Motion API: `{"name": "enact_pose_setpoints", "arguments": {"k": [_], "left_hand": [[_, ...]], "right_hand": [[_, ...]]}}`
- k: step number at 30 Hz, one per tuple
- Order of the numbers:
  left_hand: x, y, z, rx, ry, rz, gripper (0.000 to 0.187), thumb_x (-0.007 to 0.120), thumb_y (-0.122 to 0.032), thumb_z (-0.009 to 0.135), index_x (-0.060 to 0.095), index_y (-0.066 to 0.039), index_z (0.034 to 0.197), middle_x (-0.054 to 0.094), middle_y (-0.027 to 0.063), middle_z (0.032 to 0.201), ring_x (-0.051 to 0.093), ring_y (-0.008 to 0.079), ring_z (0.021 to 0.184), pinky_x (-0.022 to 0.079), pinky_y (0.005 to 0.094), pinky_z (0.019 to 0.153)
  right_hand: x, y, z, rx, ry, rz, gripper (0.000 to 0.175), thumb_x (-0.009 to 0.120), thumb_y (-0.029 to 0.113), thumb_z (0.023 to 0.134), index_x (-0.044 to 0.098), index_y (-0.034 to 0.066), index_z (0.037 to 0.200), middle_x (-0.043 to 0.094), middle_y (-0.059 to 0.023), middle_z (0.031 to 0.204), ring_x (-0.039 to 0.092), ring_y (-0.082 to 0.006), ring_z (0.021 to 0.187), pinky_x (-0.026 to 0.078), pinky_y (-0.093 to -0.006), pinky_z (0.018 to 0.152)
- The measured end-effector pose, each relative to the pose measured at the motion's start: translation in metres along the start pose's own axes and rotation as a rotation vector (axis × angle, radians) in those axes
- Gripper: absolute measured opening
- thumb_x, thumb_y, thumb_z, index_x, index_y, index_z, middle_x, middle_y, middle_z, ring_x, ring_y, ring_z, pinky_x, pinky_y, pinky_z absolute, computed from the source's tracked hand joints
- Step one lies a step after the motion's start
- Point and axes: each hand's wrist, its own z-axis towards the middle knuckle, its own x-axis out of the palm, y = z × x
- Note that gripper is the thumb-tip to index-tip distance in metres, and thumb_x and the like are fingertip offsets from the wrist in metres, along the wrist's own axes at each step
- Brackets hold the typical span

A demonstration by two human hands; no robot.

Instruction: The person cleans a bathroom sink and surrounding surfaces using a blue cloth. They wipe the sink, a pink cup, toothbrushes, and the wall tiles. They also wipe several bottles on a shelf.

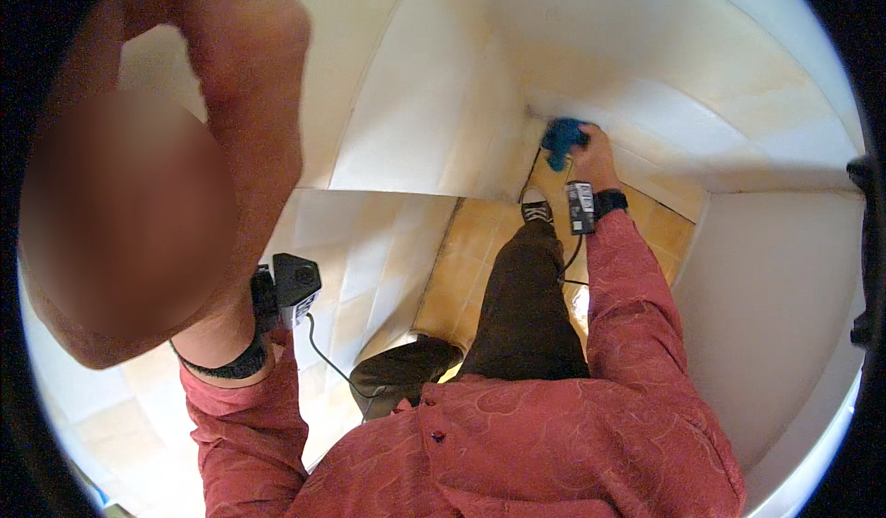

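My right hand (595, 156) grips a blue cloth (564, 137), whose edges look blurred, low in the corner where the tiled walls meet the floor. Close to the camera at the upper left, my left hand (242, 82) is raised, large and partly blurred; its fingertips are not clearly seen and I cannot tell whether it holds anything. Each wrist carries a black strap with a small cabled device, the right one (581, 208) beside the sleeve, the left one (296, 286) below the palm.
Pale tiled walls (415, 102) stand ahead and to the left, above an orange tiled floor (460, 262). A sneaker (536, 208) is on the floor just below the cloth. At the right is a plain whitish panel (768, 296).
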Motion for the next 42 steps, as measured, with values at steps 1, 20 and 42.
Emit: {"name": "enact_pose_setpoints", "arguments": {"k": [1,20,42], "left_hand": [[0.006,0.001,0.000,0.036,-0.015,-0.023,0.023,0.055,-0.014,0.099,0.069,0.004,0.102,0.071,0.0111,0.100,0.066,0.0164,0.081,0.053,0.0279,0.075],[-0.023,-0.037,-0.177,-0.348,0.439,-0.568,0.020,0.066,-0.007,0.081,0.067,-0.010,0.101,0.064,0.0082,0.086,0.061,0.0292,0.075,0.049,0.0404,0.065],[-0.126,-0.030,-0.347,-0.675,0.177,-0.594,0.012,0.065,-0.011,0.085,0.066,-0.011,0.097,0.068,0.0108,0.090,0.064,0.0351,0.083,0.051,0.0434,0.069]], "right_hand": [[0.011,0.029,0.007,-0.116,-0.075,0.010,0.041,0.065,0.008,0.082,0.057,-0.0034,0.120,0.060,-0.0261,0.121,0.058,-0.0398,0.112,0.047,-0.0431,0.097],[-0.011,0.278,0.129,0.072,-0.248,1.037,0.050,0.050,0.007,0.092,0.047,-0.0001,0.141,0.056,-0.0019,0.118,0.051,-0.0107,0.100,0.040,-0.0206,0.089],[-0.153,0.671,0.249,-1.479,-0.427,-0.720,0.043,0.054,-0.008,0.080,0.066,0.0134,0.115,0.065,-0.0111,0.112,0.061,-0.0327,0.103,0.049,-0.0382,0.091]]}}
